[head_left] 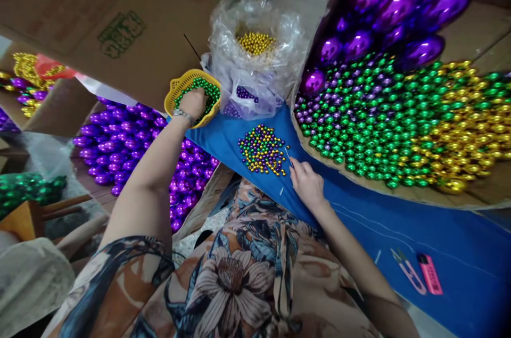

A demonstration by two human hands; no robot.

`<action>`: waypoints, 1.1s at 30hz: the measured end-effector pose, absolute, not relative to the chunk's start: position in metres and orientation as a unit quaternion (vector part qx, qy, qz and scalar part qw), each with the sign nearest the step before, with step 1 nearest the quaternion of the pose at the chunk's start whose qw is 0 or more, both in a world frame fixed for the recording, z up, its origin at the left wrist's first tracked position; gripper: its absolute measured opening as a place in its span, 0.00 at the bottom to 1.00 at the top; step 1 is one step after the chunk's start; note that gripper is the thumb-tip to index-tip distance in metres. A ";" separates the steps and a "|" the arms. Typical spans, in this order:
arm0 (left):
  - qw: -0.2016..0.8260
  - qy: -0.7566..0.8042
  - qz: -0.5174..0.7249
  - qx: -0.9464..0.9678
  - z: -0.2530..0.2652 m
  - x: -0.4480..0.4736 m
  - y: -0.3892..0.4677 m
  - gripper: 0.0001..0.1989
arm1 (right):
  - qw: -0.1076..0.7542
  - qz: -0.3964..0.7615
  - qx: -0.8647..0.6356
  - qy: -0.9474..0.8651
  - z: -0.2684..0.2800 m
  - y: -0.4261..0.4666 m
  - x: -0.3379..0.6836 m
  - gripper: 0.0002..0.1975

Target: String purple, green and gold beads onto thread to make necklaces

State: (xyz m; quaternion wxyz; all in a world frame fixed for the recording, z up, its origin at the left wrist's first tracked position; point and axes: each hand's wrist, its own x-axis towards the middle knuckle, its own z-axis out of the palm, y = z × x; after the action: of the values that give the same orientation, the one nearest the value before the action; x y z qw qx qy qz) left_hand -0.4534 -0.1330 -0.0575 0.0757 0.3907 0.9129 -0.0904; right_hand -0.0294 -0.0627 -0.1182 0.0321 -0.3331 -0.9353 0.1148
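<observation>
My left hand (194, 104) reaches into a yellow plastic basket (171, 96) of small green beads (211, 92). Its fingers curl down among the beads; their tips are hidden, so I cannot see what they grip. My right hand (307, 182) pinches a thin needle (289, 157) that points away from me. A gold bead (288, 147) shows at or beside its tip; I cannot tell whether it is threaded. Just left of the needle, mixed purple, green and gold beads (261, 150) lie in a loose pile on blue cloth (255, 123).
Behind the pile stand clear plastic bags (279, 56) of gold and purple beads. An open cardboard box (359, 186) with strung beads rises at right. Pink-handled thread snips (411, 274) and a pink lighter (429, 274) lie at lower right. Purple strands (115, 146) fill a box at left.
</observation>
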 end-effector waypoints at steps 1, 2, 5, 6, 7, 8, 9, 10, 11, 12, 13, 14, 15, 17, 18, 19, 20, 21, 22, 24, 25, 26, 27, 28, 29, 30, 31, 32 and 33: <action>0.056 0.918 -0.078 0.385 -0.052 -0.453 -0.134 0.19 | 0.031 0.117 -0.332 -0.935 -0.118 -0.062 -0.029 0.22; 0.031 0.924 -0.056 0.378 -0.046 -0.452 -0.135 0.18 | 0.029 0.119 -0.332 -0.935 -0.117 -0.062 -0.030 0.22; -0.053 0.923 0.055 0.376 -0.026 -0.433 -0.143 0.16 | 0.024 0.126 -0.336 -0.933 -0.115 -0.062 -0.031 0.22; -0.077 0.912 0.097 0.390 -0.021 -0.419 -0.146 0.16 | 0.023 0.128 -0.338 -0.932 -0.115 -0.063 -0.031 0.22; -0.096 0.892 0.136 0.421 -0.018 -0.401 -0.149 0.16 | 0.022 0.129 -0.340 -0.931 -0.115 -0.063 -0.031 0.22; -0.108 0.867 0.168 0.458 -0.018 -0.379 -0.152 0.16 | 0.022 0.131 -0.342 -0.930 -0.115 -0.063 -0.032 0.22; -0.107 0.841 0.185 0.497 -0.020 -0.354 -0.154 0.16 | 0.021 0.131 -0.343 -0.930 -0.116 -0.063 -0.032 0.22; -0.097 0.813 0.192 0.541 -0.025 -0.327 -0.154 0.16 | 0.019 0.132 -0.344 -0.929 -0.116 -0.063 -0.032 0.22; -0.084 0.780 0.192 0.589 -0.032 -0.300 -0.154 0.17 | 0.017 0.132 -0.346 -0.929 -0.116 -0.063 -0.032 0.22; -0.070 0.750 0.185 0.632 -0.042 -0.275 -0.152 0.17 | 0.014 0.131 -0.347 -0.929 -0.116 -0.063 -0.032 0.22; -0.058 0.725 0.174 0.664 -0.053 -0.252 -0.149 0.17 | 0.011 0.130 -0.347 -0.929 -0.115 -0.063 -0.032 0.22; -0.051 0.706 0.163 0.687 -0.064 -0.232 -0.145 0.18 | 0.007 0.128 -0.347 -0.929 -0.115 -0.063 -0.032 0.22; -0.047 0.692 0.146 0.705 -0.075 -0.217 -0.141 0.18 | 0.003 0.126 -0.346 -0.930 -0.114 -0.063 -0.032 0.22; -0.044 0.668 0.123 0.732 -0.094 -0.198 -0.134 0.17 | -0.007 0.125 -0.345 -0.930 -0.112 -0.063 -0.032 0.22; -0.040 0.663 0.114 0.738 -0.101 -0.194 -0.132 0.16 | -0.011 0.125 -0.344 -0.930 -0.111 -0.063 -0.032 0.22; -0.035 0.661 0.109 0.741 -0.106 -0.193 -0.131 0.15 | -0.014 0.126 -0.344 -0.930 -0.111 -0.063 -0.033 0.22; -0.028 0.661 0.106 0.742 -0.110 -0.193 -0.131 0.15 | -0.016 0.127 -0.344 -0.930 -0.110 -0.063 -0.033 0.22; -0.021 0.661 0.106 0.743 -0.112 -0.194 -0.132 0.14 | -0.016 0.128 -0.344 -0.930 -0.110 -0.063 -0.033 0.22; -0.016 0.660 0.110 0.743 -0.112 -0.195 -0.134 0.14 | -0.017 0.129 -0.344 -0.930 -0.110 -0.063 -0.033 0.22; -0.010 0.654 0.133 0.745 -0.110 -0.198 -0.138 0.14 | -0.019 0.130 -0.344 -0.930 -0.109 -0.063 -0.033 0.22; -0.004 0.651 0.154 0.743 -0.108 -0.199 -0.140 0.15 | -0.021 0.131 -0.344 -0.930 -0.109 -0.062 -0.033 0.22; 0.004 0.650 0.181 0.738 -0.105 -0.199 -0.142 0.15 | -0.023 0.132 -0.344 -0.929 -0.108 -0.062 -0.033 0.22; 0.015 0.650 0.212 0.729 -0.103 -0.200 -0.144 0.15 | -0.025 0.135 -0.344 -0.929 -0.108 -0.062 -0.033 0.22; 0.030 0.653 0.247 0.715 -0.101 -0.201 -0.145 0.14 | -0.025 0.139 -0.344 -0.928 -0.107 -0.061 -0.032 0.22; 0.044 0.659 0.281 0.697 -0.100 -0.203 -0.146 0.13 | -0.023 0.143 -0.343 -0.928 -0.106 -0.061 -0.031 0.22; 0.058 0.665 0.312 0.676 -0.099 -0.204 -0.147 0.12 | -0.021 0.147 -0.342 -0.928 -0.106 -0.061 -0.030 0.22; 0.069 0.672 0.338 0.655 -0.099 -0.206 -0.147 0.11 | -0.018 0.150 -0.341 -0.928 -0.105 -0.060 -0.029 0.22; 0.077 0.677 0.357 0.639 -0.099 -0.208 -0.147 0.10 | -0.016 0.152 -0.341 -0.927 -0.104 -0.060 -0.027 0.22; 0.085 0.679 0.371 0.627 -0.099 -0.210 -0.147 0.10 | -0.016 0.152 -0.342 -0.927 -0.104 -0.061 -0.025 0.22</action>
State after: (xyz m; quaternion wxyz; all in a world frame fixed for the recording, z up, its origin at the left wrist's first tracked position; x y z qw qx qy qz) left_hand -0.2099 -0.1471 -0.0995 0.0854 0.6275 0.6794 0.3707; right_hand -0.0248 -0.0607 -0.1038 -0.0157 -0.3421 -0.9272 0.1520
